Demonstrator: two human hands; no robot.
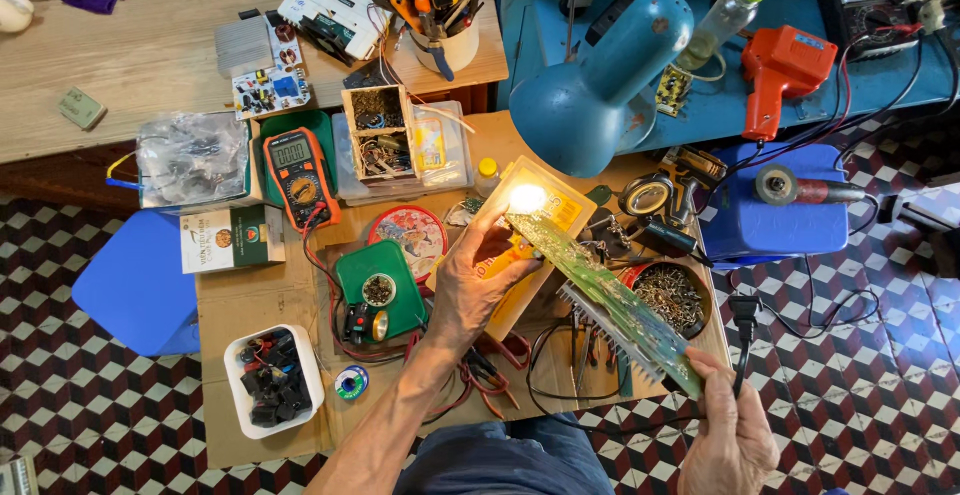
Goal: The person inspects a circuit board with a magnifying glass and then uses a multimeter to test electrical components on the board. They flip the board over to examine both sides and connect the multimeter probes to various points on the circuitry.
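Holding a long green printed circuit board (610, 295) edge-up, I grip its far end with my left hand (478, 280), forearm extended, fingers curled around the edge beside a glowing bulb (527, 198). My right hand (730, 435) pinches the near end closed. The board spans diagonally between both hands, its finned aluminium heatsink (600, 330) hanging beneath. Below lies a cardboard-covered bench (250, 305); above stands a blue metal desk lamp (600, 80), left an orange multimeter (297, 165).
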